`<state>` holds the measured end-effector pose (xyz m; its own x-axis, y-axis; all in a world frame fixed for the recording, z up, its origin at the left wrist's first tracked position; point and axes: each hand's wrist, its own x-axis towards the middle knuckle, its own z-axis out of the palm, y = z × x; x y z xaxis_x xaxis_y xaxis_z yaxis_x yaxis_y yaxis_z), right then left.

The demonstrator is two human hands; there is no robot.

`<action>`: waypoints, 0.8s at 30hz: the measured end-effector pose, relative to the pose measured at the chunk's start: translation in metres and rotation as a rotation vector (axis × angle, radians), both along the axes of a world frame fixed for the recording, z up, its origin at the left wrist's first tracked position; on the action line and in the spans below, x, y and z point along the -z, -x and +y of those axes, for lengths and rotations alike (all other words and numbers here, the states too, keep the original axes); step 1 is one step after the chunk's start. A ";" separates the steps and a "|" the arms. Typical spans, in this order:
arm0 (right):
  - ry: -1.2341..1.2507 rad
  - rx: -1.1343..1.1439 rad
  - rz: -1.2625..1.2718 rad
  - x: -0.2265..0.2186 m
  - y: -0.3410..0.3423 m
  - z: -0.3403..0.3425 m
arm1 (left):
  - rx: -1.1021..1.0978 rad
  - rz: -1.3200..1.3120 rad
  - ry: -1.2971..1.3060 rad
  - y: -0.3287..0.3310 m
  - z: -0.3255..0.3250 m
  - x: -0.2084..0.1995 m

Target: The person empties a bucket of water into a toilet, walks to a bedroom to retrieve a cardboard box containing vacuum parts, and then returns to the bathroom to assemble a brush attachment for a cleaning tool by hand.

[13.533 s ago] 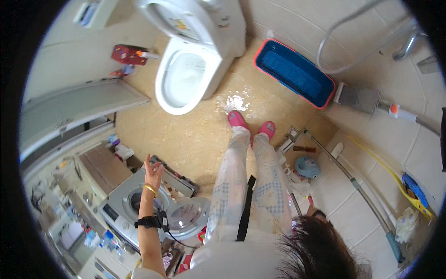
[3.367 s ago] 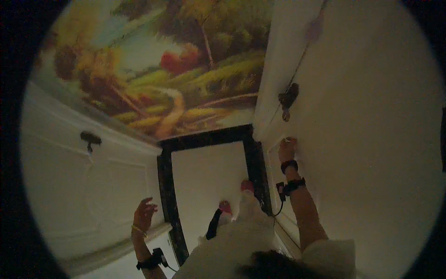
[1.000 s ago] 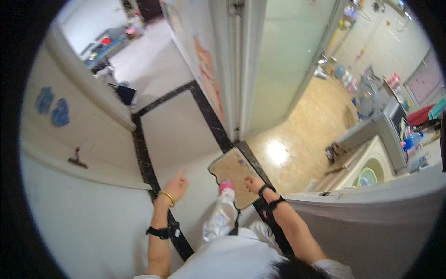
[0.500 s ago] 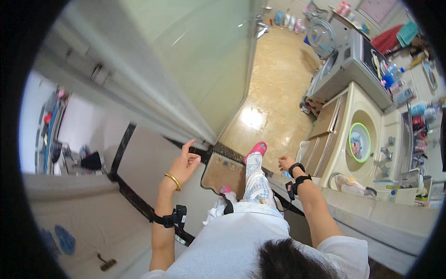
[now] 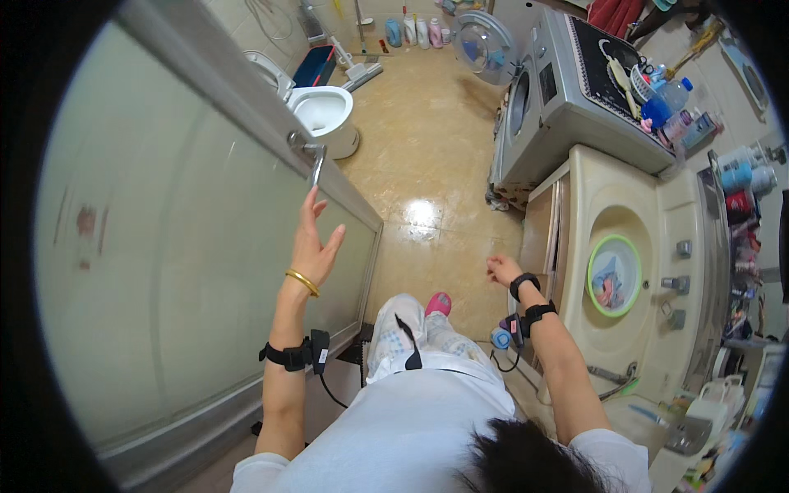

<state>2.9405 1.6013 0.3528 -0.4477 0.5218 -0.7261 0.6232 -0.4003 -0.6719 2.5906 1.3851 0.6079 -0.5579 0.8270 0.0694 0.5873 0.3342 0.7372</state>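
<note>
The left hand [image 5: 312, 242] is raised with fingers spread and released, grasping nothing; its fingertips reach just below the metal door handle [image 5: 315, 160] of the frosted glass sliding door [image 5: 173, 246], close to it, though contact cannot be told. A gold bangle sits on that wrist and a black strap band further down the forearm. The right hand [image 5: 499, 268] hangs loosely curled and empty over the floor, just beside the front edge of the cream vanity counter [image 5: 592, 214]; the wrist carries black straps.

Relative to the door handle: the person's pink slipper [image 5: 438, 303] stands below and to the right on the tan tiled floor [image 5: 427, 164]. The counter lies well to the right, its sink holding a green-rimmed basin [image 5: 614, 275], with chrome taps [image 5: 675, 283] on the basin's far side. Beyond the counter stands a grey washing machine [image 5: 559, 90] with its round door [image 5: 481, 45] swung open and bottles [image 5: 670, 103] on top. Just above the handle, past the door edge, is the white toilet [image 5: 320, 111], and further off a blue box [image 5: 315, 67] and cleaning bottles [image 5: 415, 31] by the wall.
</note>
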 end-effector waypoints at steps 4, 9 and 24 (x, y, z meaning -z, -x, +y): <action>0.021 -0.104 0.180 -0.068 0.097 0.092 | 0.036 -0.419 0.017 0.010 0.089 -0.001; -0.151 -0.154 0.359 -0.161 0.209 0.232 | 0.145 -0.442 -0.011 0.068 0.202 0.021; 0.218 0.185 -0.020 -0.096 0.252 0.506 | -0.460 -0.617 -0.232 0.277 0.400 0.041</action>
<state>2.6889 2.1069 0.4490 -0.3439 0.4234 -0.8381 0.5387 -0.6421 -0.5454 2.3140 1.7855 0.5671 -0.8334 0.5068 -0.2205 -0.1080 0.2418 0.9643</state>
